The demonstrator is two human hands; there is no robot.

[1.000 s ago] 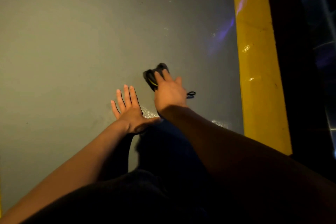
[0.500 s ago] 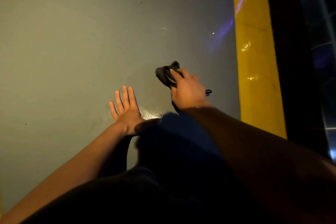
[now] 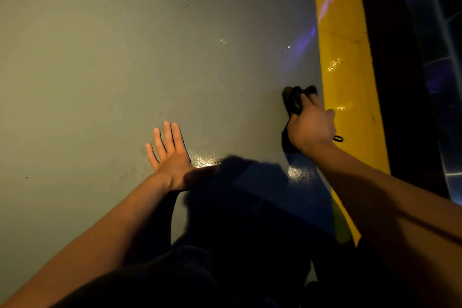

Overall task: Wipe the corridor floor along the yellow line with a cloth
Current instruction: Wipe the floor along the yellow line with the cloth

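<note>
- Grey floor (image 3: 125,57) fills most of the view, smooth and dull, with a few small dark specks.
- A wide yellow line (image 3: 347,32) runs along the right side of the floor, and it has some shiny wet spots on it.
- Right of the yellow line there is a dark strip (image 3: 397,57).
- The right hand (image 3: 311,127) presses down on a dark cloth (image 3: 291,100), with its fingers curled over it.
- The cloth lies on the grey floor, just beside the yellow line, and its far end touches the line's edge.
- A small black loop (image 3: 338,138) sticks out from under the right hand onto the yellow line.
- The left hand (image 3: 172,155) lies flat on the floor, fingers straight and spread a little, holding nothing.
- The two hands are well apart.
- Shiny wet patches (image 3: 203,159) glint on the floor between the hands.
- A big dark shadow (image 3: 250,195) covers the floor near the person.
</note>
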